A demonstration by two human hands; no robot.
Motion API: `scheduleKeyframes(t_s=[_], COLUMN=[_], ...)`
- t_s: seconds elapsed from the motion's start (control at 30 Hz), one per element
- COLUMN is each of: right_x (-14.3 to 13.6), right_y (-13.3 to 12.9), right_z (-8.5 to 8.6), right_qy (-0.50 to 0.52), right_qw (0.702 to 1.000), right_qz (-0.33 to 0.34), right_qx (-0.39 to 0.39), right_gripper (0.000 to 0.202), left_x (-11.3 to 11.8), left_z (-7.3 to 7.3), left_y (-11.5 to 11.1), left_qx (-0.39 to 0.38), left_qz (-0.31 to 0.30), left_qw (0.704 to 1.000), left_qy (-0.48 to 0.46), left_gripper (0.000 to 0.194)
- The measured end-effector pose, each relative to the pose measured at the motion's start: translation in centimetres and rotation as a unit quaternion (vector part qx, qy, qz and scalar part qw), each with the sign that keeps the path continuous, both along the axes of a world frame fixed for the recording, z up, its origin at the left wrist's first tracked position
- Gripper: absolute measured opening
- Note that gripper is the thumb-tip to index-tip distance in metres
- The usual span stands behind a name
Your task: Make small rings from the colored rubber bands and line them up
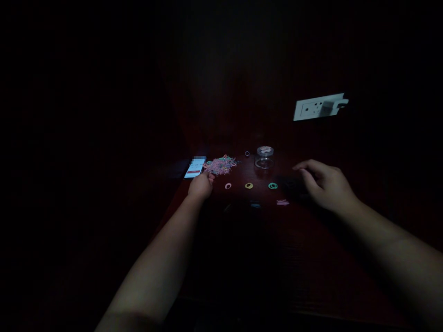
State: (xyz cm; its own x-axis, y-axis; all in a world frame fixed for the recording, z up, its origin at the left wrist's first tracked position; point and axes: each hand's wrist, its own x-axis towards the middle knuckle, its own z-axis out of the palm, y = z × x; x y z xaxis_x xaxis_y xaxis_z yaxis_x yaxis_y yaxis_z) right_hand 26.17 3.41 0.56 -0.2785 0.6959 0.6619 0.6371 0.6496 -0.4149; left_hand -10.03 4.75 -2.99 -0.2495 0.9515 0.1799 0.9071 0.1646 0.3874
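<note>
My left hand (201, 186) is at the near left edge of a heap of small coloured elastic bands (221, 165), mostly pink. Its fingers are curled; whatever they might hold is hidden. To the right, my right hand (328, 183) hovers over the table with the index finger stretched out and the thumb beneath it; I see nothing held. Between the hands lie separate groups of bands: pink (228, 186), yellow (248, 186) and green (272, 186). Closer to me are a dark blue bunch (255, 204) and a pink bunch (282, 202).
A clear lidded jar (264, 161) stands behind the sorted bands, with a small pale ring (247, 153) to its left. A lit phone (195, 168) lies left of the heap. A wall socket (320, 107) with a plug is at the back right. The surroundings are very dark.
</note>
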Motion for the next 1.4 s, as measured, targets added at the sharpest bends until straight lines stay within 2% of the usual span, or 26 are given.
scheduleKeyframes(t_s=[0.23, 0.47, 0.6, 0.73, 0.83, 0.93, 1.0, 1.13, 1.4], right_x=[1.0, 0.9, 1.0, 0.8, -0.1, -1.5, -2.5, -3.7, -4.0], right_y=[0.6, 0.6, 0.6, 0.5, 0.0, -0.9, -1.5, -2.1, -2.6], right_z=[0.2, -0.2, -0.2, 0.0, 0.0, -0.4, -0.7, -0.9, -0.4], right_qy=[0.056, 0.067, 0.054, 0.027, 0.016, -0.004, -0.017, -0.017, -0.014], right_qw=[0.995, 0.994, 0.996, 0.999, 0.999, 0.994, 0.988, 0.978, 0.969], right_qz=[-0.078, -0.077, -0.056, -0.040, -0.004, 0.081, 0.137, 0.199, 0.232], right_qx=[0.033, 0.044, 0.032, 0.011, -0.031, -0.074, -0.066, -0.057, -0.079], right_gripper=[0.021, 0.020, 0.021, 0.019, 0.018, 0.016, 0.015, 0.014, 0.010], left_x=[0.1, 1.6, 2.8, 4.4, 6.2, 8.0, 9.0, 10.1, 10.9], left_z=[-0.1, 1.1, 1.5, 1.9, 2.3, 2.7, 2.8, 3.1, 3.4], left_y=[0.1, -0.6, -0.9, -1.6, -2.8, -4.2, -5.1, -6.1, -6.7], left_qx=[-0.005, 0.075, 0.128, 0.161, 0.164, 0.192, 0.206, 0.212, 0.184], left_qz=[-0.007, -0.031, -0.082, -0.170, -0.245, -0.313, -0.351, -0.368, -0.378], left_qw=[1.000, 0.997, 0.988, 0.971, 0.951, 0.921, 0.904, 0.898, 0.898], left_qy=[-0.015, -0.006, -0.013, -0.049, -0.093, -0.129, -0.129, -0.116, -0.130], left_gripper=[0.016, 0.022, 0.020, 0.013, 0.012, 0.013, 0.009, 0.007, 0.008])
